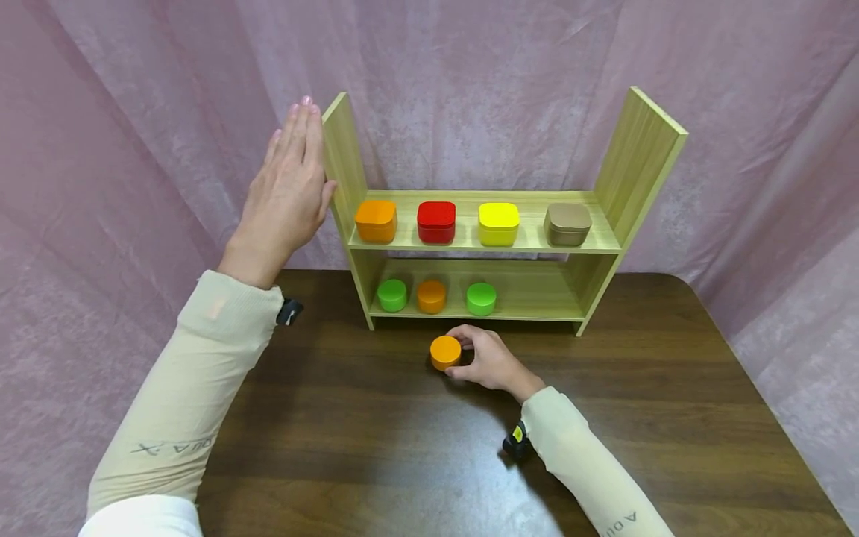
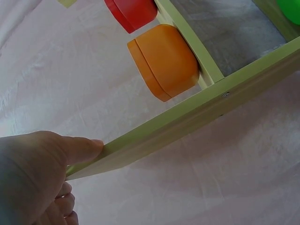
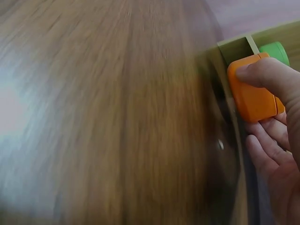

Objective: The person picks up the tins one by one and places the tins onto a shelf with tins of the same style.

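Note:
In the head view, my right hand grips an orange round lidded container low over the table, in front of the shelf. The right wrist view shows the thumb on that container's near face and the fingers underneath it. My left hand is at the upper left of the wooden shelf, holding its left side panel. The thumb lies over the panel's front edge, while the long fingers extend along the outer side.
Orange, red, yellow and brown square lidded boxes line the upper board. On the lower board stand a green container, an orange one and another green one. A pink curtain hangs behind the brown table.

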A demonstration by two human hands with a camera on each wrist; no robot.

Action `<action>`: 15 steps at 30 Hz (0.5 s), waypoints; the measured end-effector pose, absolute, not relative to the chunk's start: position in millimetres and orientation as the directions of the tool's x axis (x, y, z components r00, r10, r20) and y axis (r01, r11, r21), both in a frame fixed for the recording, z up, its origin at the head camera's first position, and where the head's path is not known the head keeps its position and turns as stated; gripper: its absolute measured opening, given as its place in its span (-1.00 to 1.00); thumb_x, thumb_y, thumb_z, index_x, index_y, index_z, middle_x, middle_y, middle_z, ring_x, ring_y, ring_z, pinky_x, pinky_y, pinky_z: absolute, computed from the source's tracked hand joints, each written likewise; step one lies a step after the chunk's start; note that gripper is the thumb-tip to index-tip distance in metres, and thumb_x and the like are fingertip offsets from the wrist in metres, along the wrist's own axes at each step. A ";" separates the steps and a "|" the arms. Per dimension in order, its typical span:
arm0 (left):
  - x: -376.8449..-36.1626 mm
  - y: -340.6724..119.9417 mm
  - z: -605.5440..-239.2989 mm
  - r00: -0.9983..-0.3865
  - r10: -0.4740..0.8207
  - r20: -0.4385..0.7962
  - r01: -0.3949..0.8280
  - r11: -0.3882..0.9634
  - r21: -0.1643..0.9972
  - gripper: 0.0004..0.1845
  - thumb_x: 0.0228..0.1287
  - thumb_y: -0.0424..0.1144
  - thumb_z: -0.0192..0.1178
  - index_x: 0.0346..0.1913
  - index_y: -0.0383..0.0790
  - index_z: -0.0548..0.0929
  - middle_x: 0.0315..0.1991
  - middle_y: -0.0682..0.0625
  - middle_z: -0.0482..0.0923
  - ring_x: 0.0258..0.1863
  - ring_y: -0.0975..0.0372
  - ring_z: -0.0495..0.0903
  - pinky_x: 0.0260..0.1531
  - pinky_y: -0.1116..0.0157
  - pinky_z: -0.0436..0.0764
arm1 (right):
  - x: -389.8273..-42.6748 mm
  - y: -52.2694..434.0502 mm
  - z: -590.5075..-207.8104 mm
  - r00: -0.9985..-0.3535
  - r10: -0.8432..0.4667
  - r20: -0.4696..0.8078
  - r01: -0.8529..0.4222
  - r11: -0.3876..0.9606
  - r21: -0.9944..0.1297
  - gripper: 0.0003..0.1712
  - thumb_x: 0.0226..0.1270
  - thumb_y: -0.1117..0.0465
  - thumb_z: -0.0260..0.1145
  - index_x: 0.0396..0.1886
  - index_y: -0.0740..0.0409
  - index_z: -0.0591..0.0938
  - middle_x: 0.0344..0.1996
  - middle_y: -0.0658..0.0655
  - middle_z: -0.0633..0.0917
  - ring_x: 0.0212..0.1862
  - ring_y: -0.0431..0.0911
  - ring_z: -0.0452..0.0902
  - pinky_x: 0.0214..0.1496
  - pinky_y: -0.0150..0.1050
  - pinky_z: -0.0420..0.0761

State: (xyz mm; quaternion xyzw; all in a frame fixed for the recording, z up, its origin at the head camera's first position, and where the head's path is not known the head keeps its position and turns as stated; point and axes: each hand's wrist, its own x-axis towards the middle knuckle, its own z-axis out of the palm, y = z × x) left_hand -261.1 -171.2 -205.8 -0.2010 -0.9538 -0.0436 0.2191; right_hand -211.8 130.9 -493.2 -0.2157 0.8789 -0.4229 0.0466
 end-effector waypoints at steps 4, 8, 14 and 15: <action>-261.5 -171.8 -206.0 -0.822 0.363 0.438 0.404 0.915 0.003 -0.05 0.59 -0.28 0.11 0.69 -0.40 -0.32 0.75 -0.23 -0.39 0.76 -0.06 -0.26 0.73 -0.06 -0.14 | -207.3 147.3 -493.4 -0.912 -0.398 0.105 -0.333 0.563 -0.756 -0.33 0.09 0.22 0.68 0.22 0.16 0.64 0.14 0.14 0.74 0.17 0.07 0.72 0.32 -0.01 0.70; -262.2 -171.7 -206.6 -0.819 0.363 0.444 0.407 0.913 0.004 -0.05 0.58 -0.28 0.12 0.70 -0.40 -0.31 0.75 -0.23 -0.38 0.76 -0.06 -0.25 0.73 -0.06 -0.13 | -200.9 167.1 -494.1 -0.922 -0.371 0.110 -0.324 0.588 -0.741 -0.32 0.09 0.21 0.69 0.22 0.16 0.64 0.13 0.14 0.75 0.16 0.07 0.72 0.30 0.01 0.71; -263.2 -172.3 -207.8 -0.813 0.366 0.453 0.412 0.911 0.004 -0.05 0.58 -0.29 0.12 0.70 -0.41 -0.30 0.75 -0.24 -0.35 0.76 -0.07 -0.23 0.73 -0.07 -0.12 | -189.0 201.8 -493.8 -0.938 -0.331 0.103 -0.295 0.607 -0.738 -0.32 0.10 0.20 0.69 0.23 0.18 0.63 0.12 0.17 0.75 0.16 0.09 0.73 0.29 0.05 0.71; -263.4 -172.4 -208.0 -0.811 0.367 0.456 0.414 0.910 0.003 -0.06 0.58 -0.29 0.12 0.70 -0.41 -0.29 0.75 -0.24 -0.35 0.76 -0.07 -0.23 0.73 -0.07 -0.11 | -187.5 207.8 -493.6 -0.940 -0.325 0.106 -0.294 0.609 -0.737 -0.32 0.10 0.21 0.69 0.23 0.18 0.63 0.12 0.17 0.75 0.15 0.09 0.74 0.28 0.06 0.71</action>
